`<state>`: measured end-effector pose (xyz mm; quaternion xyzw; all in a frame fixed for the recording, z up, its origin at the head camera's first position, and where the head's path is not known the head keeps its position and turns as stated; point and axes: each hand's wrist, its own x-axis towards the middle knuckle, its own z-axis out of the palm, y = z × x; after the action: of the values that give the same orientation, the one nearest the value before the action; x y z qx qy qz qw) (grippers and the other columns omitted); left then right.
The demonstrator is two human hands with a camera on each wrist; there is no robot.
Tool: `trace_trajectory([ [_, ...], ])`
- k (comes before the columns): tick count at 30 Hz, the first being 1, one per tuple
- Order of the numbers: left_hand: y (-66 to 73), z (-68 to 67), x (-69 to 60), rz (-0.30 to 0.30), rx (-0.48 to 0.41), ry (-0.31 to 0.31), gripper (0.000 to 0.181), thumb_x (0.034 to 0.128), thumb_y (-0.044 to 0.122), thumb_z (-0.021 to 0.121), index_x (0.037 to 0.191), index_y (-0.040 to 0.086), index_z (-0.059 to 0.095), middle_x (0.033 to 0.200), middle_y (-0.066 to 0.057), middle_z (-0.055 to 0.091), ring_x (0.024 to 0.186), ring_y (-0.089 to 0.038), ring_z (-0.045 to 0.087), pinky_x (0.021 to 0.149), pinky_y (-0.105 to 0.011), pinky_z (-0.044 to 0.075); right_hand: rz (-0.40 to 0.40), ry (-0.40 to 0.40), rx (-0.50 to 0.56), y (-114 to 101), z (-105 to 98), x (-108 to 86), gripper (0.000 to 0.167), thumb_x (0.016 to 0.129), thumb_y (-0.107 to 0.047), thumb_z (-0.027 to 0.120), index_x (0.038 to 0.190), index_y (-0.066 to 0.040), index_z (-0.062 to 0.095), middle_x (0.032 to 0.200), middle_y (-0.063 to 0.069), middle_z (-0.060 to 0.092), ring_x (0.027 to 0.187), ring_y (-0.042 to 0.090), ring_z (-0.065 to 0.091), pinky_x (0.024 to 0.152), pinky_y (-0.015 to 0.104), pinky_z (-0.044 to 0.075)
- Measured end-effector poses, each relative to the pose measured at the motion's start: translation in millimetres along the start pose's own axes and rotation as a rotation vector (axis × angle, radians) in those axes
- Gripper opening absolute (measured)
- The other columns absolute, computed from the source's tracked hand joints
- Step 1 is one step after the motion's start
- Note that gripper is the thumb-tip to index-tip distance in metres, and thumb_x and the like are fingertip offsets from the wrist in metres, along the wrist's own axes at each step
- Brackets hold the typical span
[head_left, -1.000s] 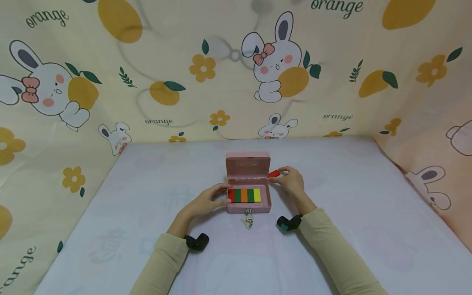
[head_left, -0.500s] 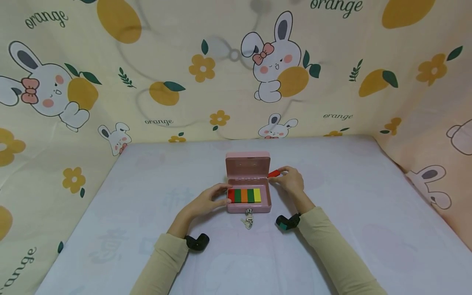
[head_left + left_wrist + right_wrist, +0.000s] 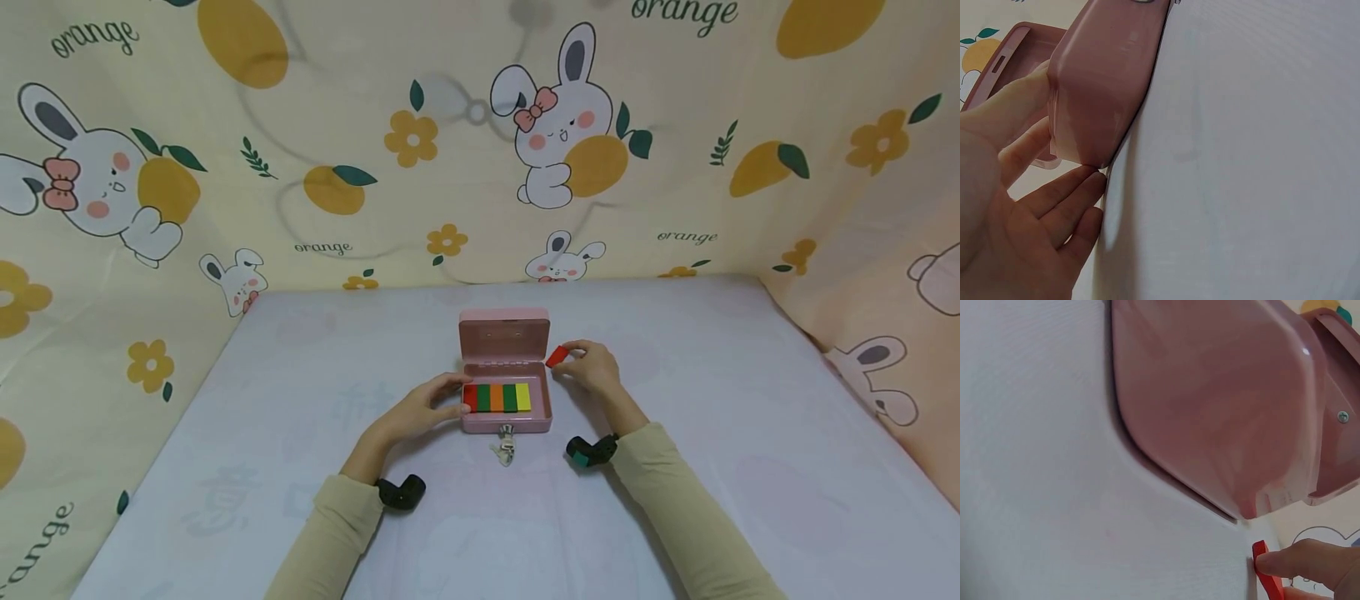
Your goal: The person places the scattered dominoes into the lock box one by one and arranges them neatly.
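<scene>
A pink metal cash box [image 3: 542, 400] stands on the table with its lid [image 3: 504, 340] raised at the back. Inside lies a row of coloured blocks: red [image 3: 470, 399], green [image 3: 483, 398], orange [image 3: 497, 398], green [image 3: 511, 398] and yellow [image 3: 523, 398]. At the box's left side, my left hand [image 3: 420, 408] holds the edge, thumb and index at the rim and other fingers against the lower corner [image 3: 1054, 206]. Just beyond the right rear corner, my right hand [image 3: 595, 369] pinches a loose red block [image 3: 557, 357] between thumb and finger, tilted, outside the box.
Keys [image 3: 506, 450] hang from the lock at the box's front. A white cloth [image 3: 337, 333] covers the table. Behind and at the sides hangs a yellow curtain [image 3: 450, 192] printed with rabbits and fruit. A black camera sits on each wrist.
The red block in my right hand has turned to a steeper tilt, and that hand has shifted slightly. My left hand, the box and the row of blocks stay as they were.
</scene>
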<state>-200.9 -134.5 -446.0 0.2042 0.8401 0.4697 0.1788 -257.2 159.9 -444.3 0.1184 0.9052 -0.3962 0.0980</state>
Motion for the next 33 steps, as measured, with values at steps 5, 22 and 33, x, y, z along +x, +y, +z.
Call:
trace_trajectory([
  [5,-1.8,0.2,2.1,-0.01,0.001,-0.002,0.052,0.0936,0.027,0.063,0.141,0.016,0.046,0.151,-0.011,0.044,0.144,-0.032,0.037,0.122,-0.052,0.027,-0.007,0.017,0.004,2.0,-1.7,-1.2,0.057,0.081,-0.024,0.075,0.132,-0.006,0.056,0.128,0.024,0.058,0.103,0.03,0.054,0.076,0.031,0.049],
  [22,-2.1,1.0,2.3,-0.023,-0.001,0.002,0.051,0.093,0.027,0.064,0.14,0.017,0.047,0.151,-0.01,0.045,0.144,-0.032,0.038,0.122,-0.052,0.027,-0.026,0.042,0.036,5.5,-2.6,-1.8,0.053,0.077,-0.022,0.079,0.123,-0.003,0.06,0.084,0.007,0.058,0.058,0.011,0.047,0.05,0.02,0.039],
  [33,-1.5,0.0,0.7,-0.005,-0.001,-0.002,0.053,0.0931,0.029,0.064,0.141,0.015,0.046,0.151,-0.011,0.044,0.144,-0.033,0.037,0.121,-0.052,0.027,-0.061,0.04,0.1,6.2,-8.0,-1.8,0.055,0.074,-0.02,0.081,0.122,-0.002,0.062,0.08,0.003,0.058,0.061,0.01,0.046,0.051,0.019,0.04],
])
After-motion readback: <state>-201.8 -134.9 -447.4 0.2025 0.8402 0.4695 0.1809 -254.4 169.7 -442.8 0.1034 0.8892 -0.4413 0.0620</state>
